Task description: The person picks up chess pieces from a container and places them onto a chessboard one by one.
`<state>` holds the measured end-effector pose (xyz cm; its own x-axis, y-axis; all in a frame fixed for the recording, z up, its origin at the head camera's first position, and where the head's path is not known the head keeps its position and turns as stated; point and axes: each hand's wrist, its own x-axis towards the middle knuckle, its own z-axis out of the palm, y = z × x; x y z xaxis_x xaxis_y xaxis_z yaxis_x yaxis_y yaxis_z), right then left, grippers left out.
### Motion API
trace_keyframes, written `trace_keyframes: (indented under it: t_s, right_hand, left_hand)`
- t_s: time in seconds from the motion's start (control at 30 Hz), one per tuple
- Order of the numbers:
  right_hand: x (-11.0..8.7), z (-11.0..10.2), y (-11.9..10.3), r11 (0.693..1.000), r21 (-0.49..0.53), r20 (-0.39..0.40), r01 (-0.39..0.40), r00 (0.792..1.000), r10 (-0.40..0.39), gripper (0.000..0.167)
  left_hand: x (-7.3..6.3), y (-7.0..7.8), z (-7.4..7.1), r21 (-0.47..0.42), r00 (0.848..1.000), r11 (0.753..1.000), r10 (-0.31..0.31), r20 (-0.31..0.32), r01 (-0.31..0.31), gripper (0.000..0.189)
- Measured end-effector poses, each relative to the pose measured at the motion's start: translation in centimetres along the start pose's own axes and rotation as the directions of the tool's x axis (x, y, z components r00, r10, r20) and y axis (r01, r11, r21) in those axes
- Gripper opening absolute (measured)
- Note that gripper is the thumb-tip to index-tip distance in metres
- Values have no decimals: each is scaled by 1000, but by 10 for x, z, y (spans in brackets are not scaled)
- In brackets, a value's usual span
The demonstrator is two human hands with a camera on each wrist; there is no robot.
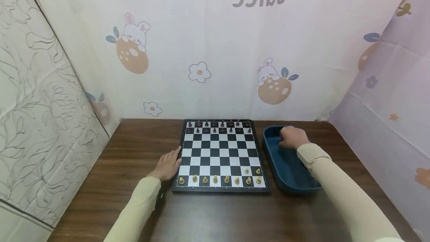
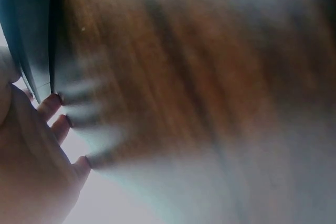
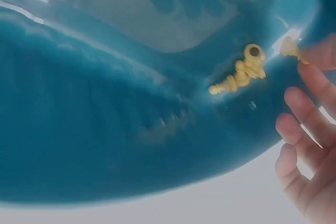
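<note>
In the head view my right hand (image 1: 293,137) reaches into the far end of a blue tray (image 1: 280,176). Its thumb and forefinger pinch a small yellow chess piece (image 3: 289,49) in the right wrist view, while the other fingers extend loosely. A few more yellow chess pieces (image 3: 239,74) lie close together by the tray wall. My left hand (image 1: 168,165) rests at the left edge of a black-and-white chessboard (image 1: 215,152), fingers stretched out. Yellow pieces (image 1: 215,179) line the board's near row, with two more ahead at its right end. Dark red pieces (image 1: 214,124) fill the two far rows.
The board and the tray stand side by side on a brown wooden table (image 1: 144,133). Behind the table hangs a printed cloth (image 1: 208,40) with rabbits and flowers. A patterned white panel (image 1: 43,96) borders the left side, and more cloth the right.
</note>
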<state>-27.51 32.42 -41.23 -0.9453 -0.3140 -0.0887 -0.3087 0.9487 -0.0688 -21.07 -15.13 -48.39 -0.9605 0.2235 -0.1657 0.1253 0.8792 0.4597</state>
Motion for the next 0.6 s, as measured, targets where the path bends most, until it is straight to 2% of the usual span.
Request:
trace_keyframes:
  t_s: [0.17,0.33,0.47,0.6]
  right_hand:
    - [-7,-17,-12,1000,-6,-16,31,999,-31,13]
    - [-11,-35,-30,996,-36,-78,85,993,-87,12]
    - [-17,-46,-50,989,-66,-124,129,983,-136,10]
    - [-19,-49,-75,983,-107,-116,149,980,-161,9]
  left_hand:
    - [-1,-2,-1,-1,1000,1000,-2,8,2,57]
    - [0,-2,-1,-5,1000,1000,2,7,-2,57]
    - [1,-2,0,-4,1000,1000,-6,13,6,57]
    - [2,-1,-1,4,1000,1000,-14,20,14,57]
